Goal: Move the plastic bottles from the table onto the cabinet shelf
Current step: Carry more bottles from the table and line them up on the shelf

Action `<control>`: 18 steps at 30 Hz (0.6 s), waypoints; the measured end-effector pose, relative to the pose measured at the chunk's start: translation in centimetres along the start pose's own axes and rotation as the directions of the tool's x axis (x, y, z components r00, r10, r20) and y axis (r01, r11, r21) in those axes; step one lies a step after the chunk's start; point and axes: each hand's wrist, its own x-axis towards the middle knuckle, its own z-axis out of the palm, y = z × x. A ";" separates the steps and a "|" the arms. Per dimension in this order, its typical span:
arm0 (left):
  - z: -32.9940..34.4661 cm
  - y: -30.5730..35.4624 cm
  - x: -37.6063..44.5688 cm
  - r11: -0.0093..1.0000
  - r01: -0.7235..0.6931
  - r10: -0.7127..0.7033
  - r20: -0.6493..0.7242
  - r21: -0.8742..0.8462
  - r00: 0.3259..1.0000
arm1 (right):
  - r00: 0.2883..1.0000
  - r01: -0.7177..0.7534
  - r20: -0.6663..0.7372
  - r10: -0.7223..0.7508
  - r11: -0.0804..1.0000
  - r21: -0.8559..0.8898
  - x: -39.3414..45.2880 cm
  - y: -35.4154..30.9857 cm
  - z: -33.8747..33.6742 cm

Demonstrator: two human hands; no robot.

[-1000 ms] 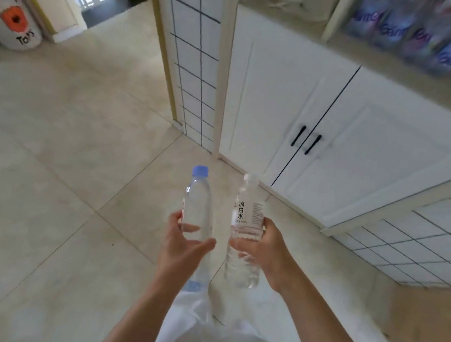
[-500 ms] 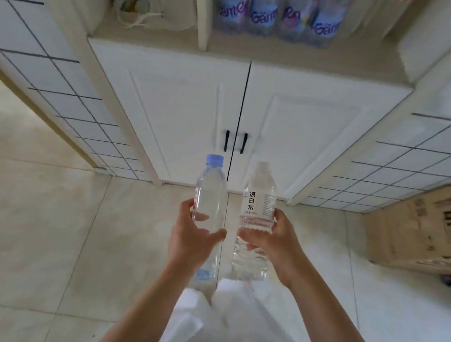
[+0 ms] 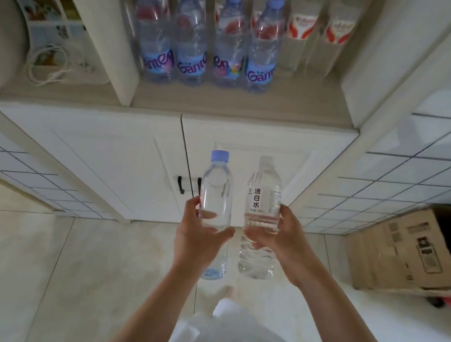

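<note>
Bottles in transit, two in number, both upright and held in front of the closed white cabinet doors [image 3: 124,159]. Left hand [image 3: 200,232] grips the blue-capped bottle [image 3: 215,209] around its middle; right hand [image 3: 282,233] grips the white-labelled bottle [image 3: 261,217] likewise. The two bottles stand just beside each other, not yet over the cabinet shelf [image 3: 243,102]. On that shelf a front row of four blue-capped labelled bottles [image 3: 203,56] already stands, with red-and-white labelled bottles [image 3: 318,32] to their right. Bare shelf remains at the front edge. Judged progress: well advanced; this pair awaits lifting and placing. The worktop is out of view, so any remainder cannot be told.
</note>
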 end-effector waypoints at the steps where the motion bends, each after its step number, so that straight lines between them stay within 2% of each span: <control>1: 0.6 1.0 0.7 1.000 -0.009 0.009 -0.006 -0.004 1.000 | 1.000 0.014 0.002 -0.014 1.000 0.007 0.9 -0.8 -0.7; 5: 2.3 4.2 3.7 0.998 -0.044 0.044 -0.016 -0.035 0.999 | 0.998 0.067 -0.003 -0.067 0.998 0.020 3.9 -3.6 -3.1; 11: 2.8 8.9 8.7 0.981 -0.173 0.175 0.014 -0.088 0.984 | 0.988 0.151 -0.040 -0.150 0.988 0.040 8.2 -7.3 -5.1; 18: 2.9 14.4 15.8 0.920 -0.382 0.389 0.090 -0.087 0.917 | 0.941 0.300 -0.166 -0.295 0.954 0.008 13.6 -12.9 -4.9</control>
